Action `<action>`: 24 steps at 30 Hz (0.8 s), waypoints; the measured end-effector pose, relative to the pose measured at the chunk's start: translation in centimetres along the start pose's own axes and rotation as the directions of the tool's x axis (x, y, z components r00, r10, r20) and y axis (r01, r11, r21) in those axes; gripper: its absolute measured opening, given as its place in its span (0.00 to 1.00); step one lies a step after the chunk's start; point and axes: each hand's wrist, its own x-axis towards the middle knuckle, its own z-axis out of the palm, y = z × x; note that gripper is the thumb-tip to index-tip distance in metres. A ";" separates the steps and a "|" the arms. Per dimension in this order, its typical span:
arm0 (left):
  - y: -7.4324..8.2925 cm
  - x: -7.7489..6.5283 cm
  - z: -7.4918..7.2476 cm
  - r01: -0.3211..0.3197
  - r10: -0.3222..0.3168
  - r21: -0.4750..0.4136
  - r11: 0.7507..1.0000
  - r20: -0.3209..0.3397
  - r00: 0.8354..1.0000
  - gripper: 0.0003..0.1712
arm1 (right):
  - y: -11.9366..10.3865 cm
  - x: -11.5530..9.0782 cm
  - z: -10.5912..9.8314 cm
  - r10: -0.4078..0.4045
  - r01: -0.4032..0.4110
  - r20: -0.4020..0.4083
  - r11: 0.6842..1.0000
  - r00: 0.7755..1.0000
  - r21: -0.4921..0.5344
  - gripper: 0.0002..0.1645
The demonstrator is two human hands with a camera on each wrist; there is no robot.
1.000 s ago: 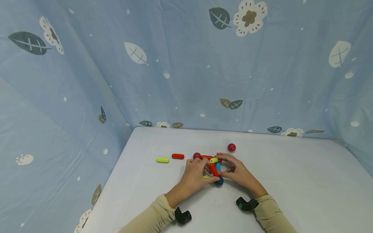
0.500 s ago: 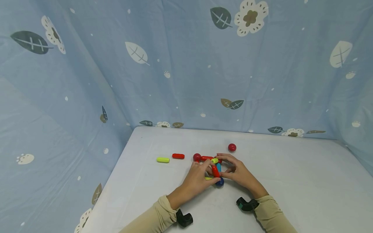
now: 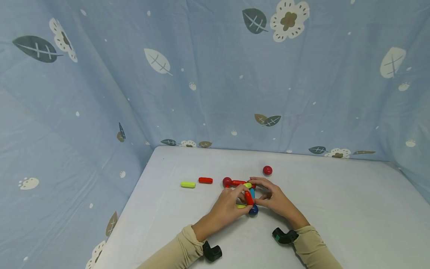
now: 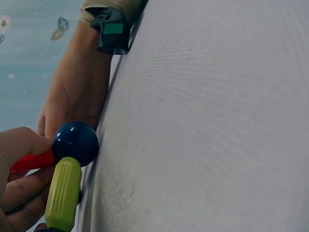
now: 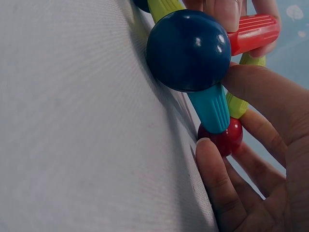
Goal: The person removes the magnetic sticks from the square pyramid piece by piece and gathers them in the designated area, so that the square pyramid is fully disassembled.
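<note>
A toy frame of coloured balls and rods lies on the white table. My left hand (image 3: 224, 204) pinches a red rod (image 3: 248, 198), one end of which meets the dark blue ball (image 5: 189, 50) at the frame's near corner. My right hand (image 3: 273, 198) steadies the frame, thumb against the blue ball and fingers round a red ball (image 5: 224, 137). A light blue rod (image 5: 211, 108) joins these balls. On the red ball a lime rod (image 3: 248, 185) stands up. Another lime rod (image 4: 63, 195) runs left from the blue ball. My left hand hides the frame's near left corner.
A loose lime rod (image 3: 187, 184) and a loose red rod (image 3: 205, 180) lie to the left. Behind the frame sits a single red ball (image 3: 267, 170). Blue patterned cloth (image 3: 215, 82) rises along the table's back and left edges.
My left hand has shifted slightly right with the red rod, baring more of the frame's left side. The right hand has stayed nearly still.
</note>
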 end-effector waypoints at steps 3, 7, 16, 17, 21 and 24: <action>0.0 0.1 -0.1 -0.007 0.007 -0.012 1.000 0.013 1.000 0.19 | 0.0 0.0 0.0 -0.006 0.006 0.001 1.000 1.000 0.002 0.36; 0.2 0.2 -0.5 0.008 -0.008 -0.025 1.000 0.018 1.000 0.19 | 0.0 0.0 0.0 -0.014 0.014 0.001 1.000 1.000 0.012 0.36; 0.2 0.4 -1.2 -0.024 0.023 -0.026 0.999 -0.025 0.999 0.15 | 0.0 -0.2 0.0 -0.020 0.020 -0.008 1.000 1.000 0.009 0.35; 0.2 0.4 -1.2 -0.030 0.030 -0.022 0.999 -0.031 0.999 0.14 | 0.0 -0.2 0.0 -0.019 0.020 -0.010 1.000 1.000 0.008 0.36; 0.2 0.4 -1.3 -0.043 0.043 -0.006 0.999 -0.047 0.998 0.13 | 0.1 -0.1 0.1 -0.020 0.020 -0.014 1.000 1.000 0.006 0.36; 0.3 0.4 -1.6 -0.034 0.033 -0.016 0.999 -0.050 0.998 0.12 | 0.1 0.0 0.1 -0.006 0.006 -0.016 1.000 1.000 0.014 0.37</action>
